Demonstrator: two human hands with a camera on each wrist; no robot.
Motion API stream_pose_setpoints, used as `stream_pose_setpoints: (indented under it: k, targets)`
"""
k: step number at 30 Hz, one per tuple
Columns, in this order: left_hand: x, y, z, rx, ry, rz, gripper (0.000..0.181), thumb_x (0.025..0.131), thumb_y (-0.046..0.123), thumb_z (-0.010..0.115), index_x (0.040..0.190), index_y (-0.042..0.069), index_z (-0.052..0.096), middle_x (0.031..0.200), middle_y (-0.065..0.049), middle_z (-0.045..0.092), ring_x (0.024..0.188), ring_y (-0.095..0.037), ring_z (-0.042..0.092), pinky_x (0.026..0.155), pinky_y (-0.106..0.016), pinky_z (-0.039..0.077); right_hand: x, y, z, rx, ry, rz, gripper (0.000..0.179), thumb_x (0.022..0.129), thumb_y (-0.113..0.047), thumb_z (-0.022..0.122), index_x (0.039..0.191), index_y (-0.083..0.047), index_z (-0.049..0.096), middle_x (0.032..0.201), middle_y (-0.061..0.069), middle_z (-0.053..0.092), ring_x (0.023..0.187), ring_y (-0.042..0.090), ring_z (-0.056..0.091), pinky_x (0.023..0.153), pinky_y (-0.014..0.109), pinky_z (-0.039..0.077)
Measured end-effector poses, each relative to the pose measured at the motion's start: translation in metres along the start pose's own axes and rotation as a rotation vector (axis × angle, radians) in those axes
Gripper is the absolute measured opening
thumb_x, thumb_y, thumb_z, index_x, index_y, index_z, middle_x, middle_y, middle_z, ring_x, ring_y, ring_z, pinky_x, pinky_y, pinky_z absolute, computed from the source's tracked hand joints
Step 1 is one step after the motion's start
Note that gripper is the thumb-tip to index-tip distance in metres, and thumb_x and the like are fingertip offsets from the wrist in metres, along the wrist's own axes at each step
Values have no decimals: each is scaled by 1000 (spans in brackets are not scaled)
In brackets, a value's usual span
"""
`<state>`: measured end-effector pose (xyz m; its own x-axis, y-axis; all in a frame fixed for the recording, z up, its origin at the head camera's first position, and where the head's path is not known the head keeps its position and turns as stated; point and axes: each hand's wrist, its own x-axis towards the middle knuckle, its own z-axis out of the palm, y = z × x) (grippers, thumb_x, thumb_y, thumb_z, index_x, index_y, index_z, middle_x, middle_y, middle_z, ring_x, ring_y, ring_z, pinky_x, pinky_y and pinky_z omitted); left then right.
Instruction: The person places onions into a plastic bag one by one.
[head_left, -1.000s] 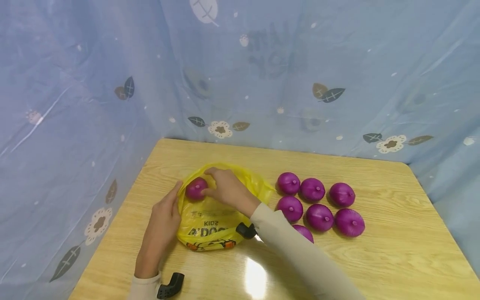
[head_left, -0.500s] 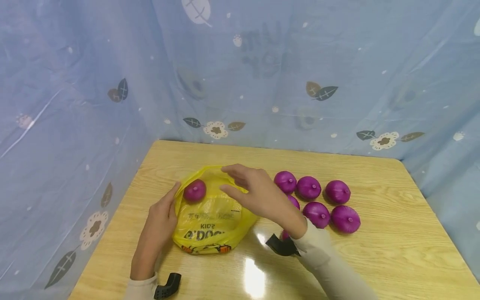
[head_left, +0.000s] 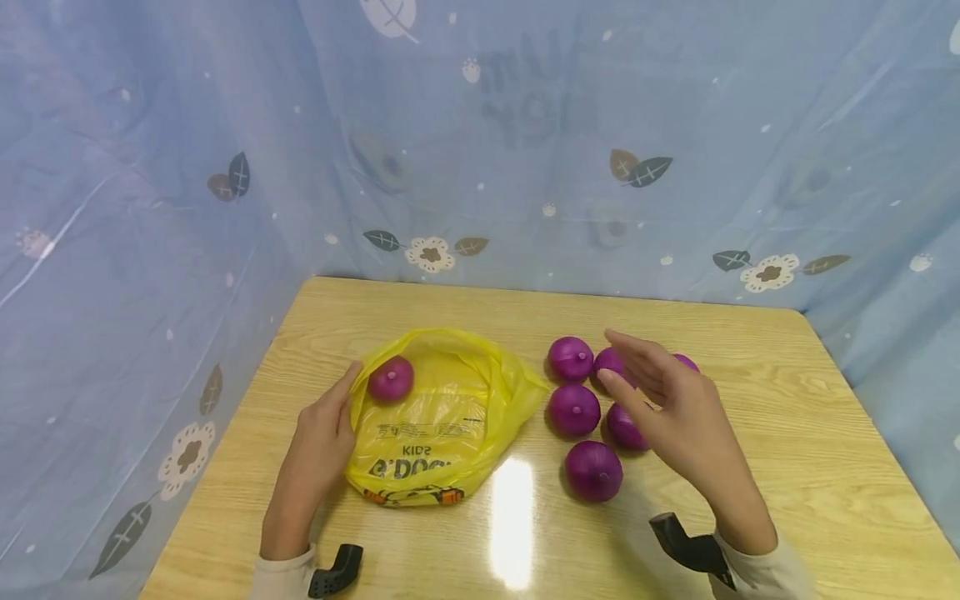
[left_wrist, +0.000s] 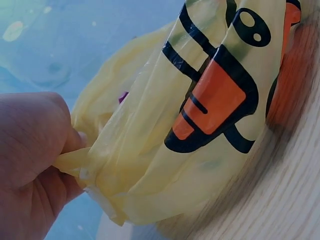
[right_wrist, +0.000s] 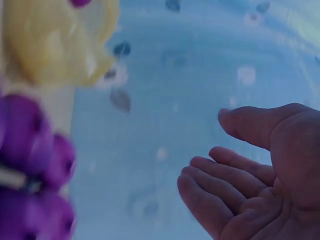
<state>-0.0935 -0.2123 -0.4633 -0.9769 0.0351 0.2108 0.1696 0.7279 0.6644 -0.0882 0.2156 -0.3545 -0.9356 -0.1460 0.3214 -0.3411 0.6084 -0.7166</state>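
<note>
My left hand (head_left: 318,442) pinches the left rim of a yellow plastic bag (head_left: 516,396) that lies on the table with its mouth open. In the left wrist view, the thumb and curled fingers grip the thin edge of the film. Inside the bag, near that hand, sits one purple onion (head_left: 391,379). To the right of the bag several more purple onions (head_left: 574,409) stand in loose rows. Over the right part of these rows hovers my right hand (head_left: 678,417), thumb and fingers apart, holding nothing. It partly hides the onions behind it.
Everything rests on a light wooden table (head_left: 795,433). Blue patterned curtains (head_left: 525,150) hang behind and at both sides. A black wrist mount (head_left: 690,546) sticks out from the right sleeve, and another black mount (head_left: 336,572) from the left.
My right hand has left the onion in the bag and moved right, out of the bag and over the onion rows. My left hand keeps its hold on the rim.
</note>
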Motion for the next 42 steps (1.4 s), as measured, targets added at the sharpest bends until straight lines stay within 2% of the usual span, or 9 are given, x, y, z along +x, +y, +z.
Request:
stream_pose_setpoints:
  k: [4, 7, 12, 16, 18, 20, 23, 29, 42]
  targets:
    - [0, 1, 0, -3, -2, -4, 56, 109, -5, 43, 164, 6, 38, 163, -18, 45, 146, -42, 46, 117, -60, 42, -23, 23, -17, -61, 93, 85, 49, 102, -26, 75, 148, -28, 61, 143, 2, 68, 123, -12, 58, 96, 8, 50]
    - [1, 0, 1, -2, -3, -2, 56, 109, -5, 43, 164, 5, 38, 164, -17, 44, 147, -41, 45, 117, -60, 41, -37, 39, -27, -113, 126, 155, 53, 102, -30, 74, 152, -30, 57, 146, 6, 65, 123, -16, 54, 93, 2, 46]
    - [3, 1, 1, 9, -6, 4, 55, 109, -4, 43, 164, 5, 38, 165, -16, 43, 148, -40, 44, 117, -59, 41, -55, 59, -39, -170, 116, 275, 65, 102, -39, 73, 160, -31, 47, 157, 9, 54, 141, 21, 55, 92, -5, 38]
    - [4, 3, -2, 15, -15, -6, 57, 109, -5, 43, 165, 6, 37, 165, -16, 42, 149, -40, 44, 118, -60, 40, -66, 70, -41, -230, 110, 321, 71, 101, -42, 74, 163, -26, 43, 160, 13, 51, 138, 43, 52, 90, -8, 31]
    - [4, 4, -3, 19, -15, -5, 57, 109, -6, 43, 165, 6, 37, 165, -16, 42, 149, -41, 44, 118, -60, 40, -71, 74, -40, -251, 101, 347, 75, 100, -43, 74, 164, -25, 41, 159, 17, 50, 137, 46, 52, 104, 7, 44]
    - [4, 4, -4, 19, -5, 7, 57, 109, -6, 43, 164, 5, 38, 165, -16, 43, 148, -40, 44, 118, -60, 40, -75, 78, -38, -263, 90, 368, 77, 100, -44, 74, 165, -22, 40, 158, 21, 49, 135, 50, 53, 111, 35, 52]
    - [5, 5, -4, 18, 8, 19, 55, 109, -6, 43, 163, 5, 39, 165, -15, 43, 148, -39, 44, 118, -59, 41, -81, 83, -35, -261, 77, 398, 81, 99, -46, 74, 166, -18, 38, 156, 27, 48, 134, 58, 51, 99, 75, 44]
    - [5, 6, -1, 19, -15, -8, 56, 110, -4, 43, 165, 8, 37, 166, -14, 42, 149, -40, 43, 118, -60, 40, -93, 94, -33, -278, 78, 427, 83, 99, -46, 74, 165, -12, 37, 154, 31, 47, 132, 66, 46, 99, 81, 39]
    - [7, 9, 0, 7, 6, 20, 56, 109, -6, 43, 164, 6, 39, 165, -15, 42, 148, -40, 44, 118, -59, 41, -100, 108, -26, -323, 47, 428, 89, 100, -47, 74, 166, -6, 32, 150, 41, 44, 126, 73, 43, 92, 83, 42]
